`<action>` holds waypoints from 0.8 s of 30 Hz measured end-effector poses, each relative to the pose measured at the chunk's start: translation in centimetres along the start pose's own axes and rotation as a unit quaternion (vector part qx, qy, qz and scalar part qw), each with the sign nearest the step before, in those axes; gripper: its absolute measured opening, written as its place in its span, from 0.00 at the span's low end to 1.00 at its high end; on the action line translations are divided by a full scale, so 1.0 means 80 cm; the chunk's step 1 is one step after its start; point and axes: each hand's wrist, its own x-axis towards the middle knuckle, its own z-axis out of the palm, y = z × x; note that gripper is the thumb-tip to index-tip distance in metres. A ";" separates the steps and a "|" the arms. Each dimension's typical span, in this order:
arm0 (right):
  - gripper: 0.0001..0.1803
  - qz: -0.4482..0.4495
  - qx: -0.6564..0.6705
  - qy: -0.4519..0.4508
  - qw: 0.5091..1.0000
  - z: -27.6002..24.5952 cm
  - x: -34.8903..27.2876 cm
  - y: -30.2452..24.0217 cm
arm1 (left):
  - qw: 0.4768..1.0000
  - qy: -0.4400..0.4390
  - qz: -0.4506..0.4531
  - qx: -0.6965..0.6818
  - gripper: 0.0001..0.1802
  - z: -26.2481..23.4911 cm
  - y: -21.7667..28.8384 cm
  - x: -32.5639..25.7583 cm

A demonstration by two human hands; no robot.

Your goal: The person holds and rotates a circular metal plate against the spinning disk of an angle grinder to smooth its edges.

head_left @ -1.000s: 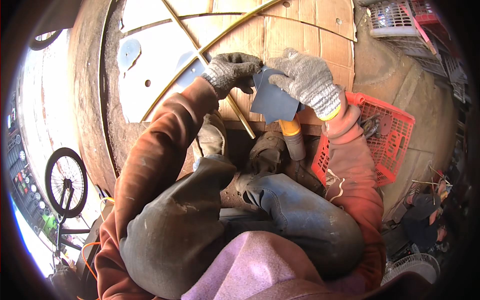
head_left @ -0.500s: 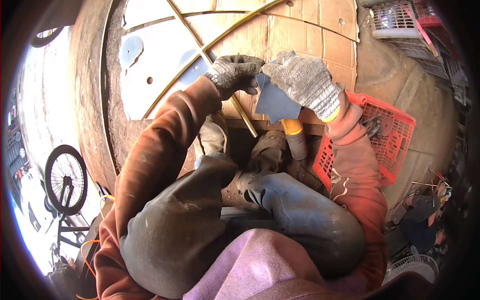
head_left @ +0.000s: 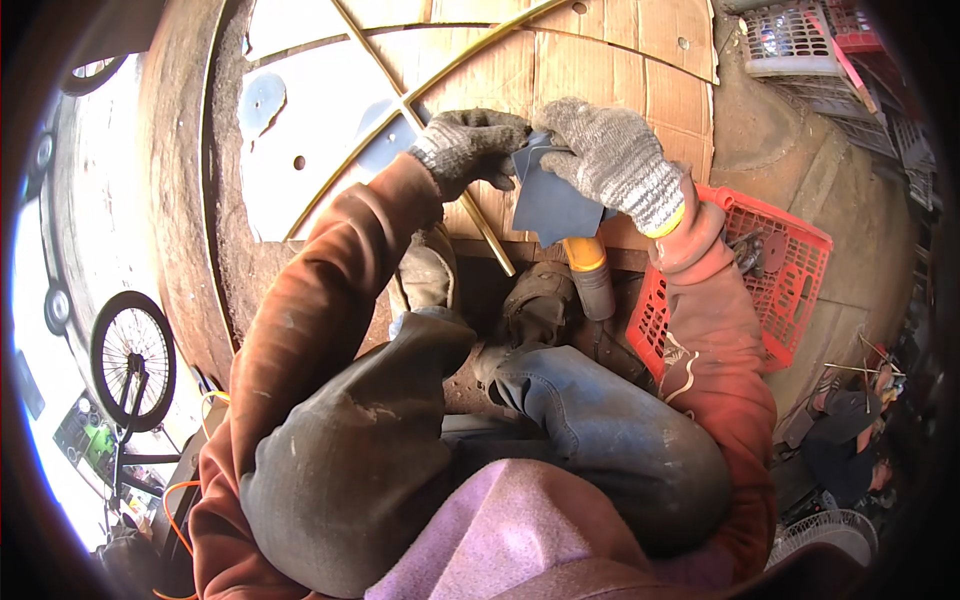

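Observation:
My left hand, in a dark grey knit glove, is closed with its fingers curled at the left edge of a small stack of blue-grey sheets. My right hand, in a lighter grey glove, pinches the sheets from the upper right, thumb across the top one. The sheets look thin and stiff, like sandpaper seen from the back, and their corners fan out at different angles. Just below them a yellow and grey power tool stands by my foot. Two gold-coloured metal rods cross on the cardboard beside my left hand.
Cardboard covers the ground ahead, with another blue-grey piece and a rounded one on it. To the right sits a red plastic crate with items inside. Pale crates stand far right; a bicycle wheel is left.
My right hand has slid slightly and its fingers have shifted, uncovering more of the sheets' upper corners. My left hand stays almost still. A vehicle now shows in the background at left.

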 end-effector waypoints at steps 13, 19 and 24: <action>0.20 -0.032 -0.035 -0.031 0.998 -0.002 0.004 -0.009 | 0.999 -0.010 -0.013 -0.033 0.20 0.003 0.003 -0.003; 0.17 -0.007 -0.060 -0.071 0.996 -0.008 0.012 -0.021 | 1.000 -0.006 -0.006 -0.025 0.19 0.000 0.000 -0.003; 0.14 0.010 -0.021 -0.041 0.999 -0.006 0.008 -0.019 | 1.000 -0.001 0.006 -0.007 0.19 0.006 0.001 -0.001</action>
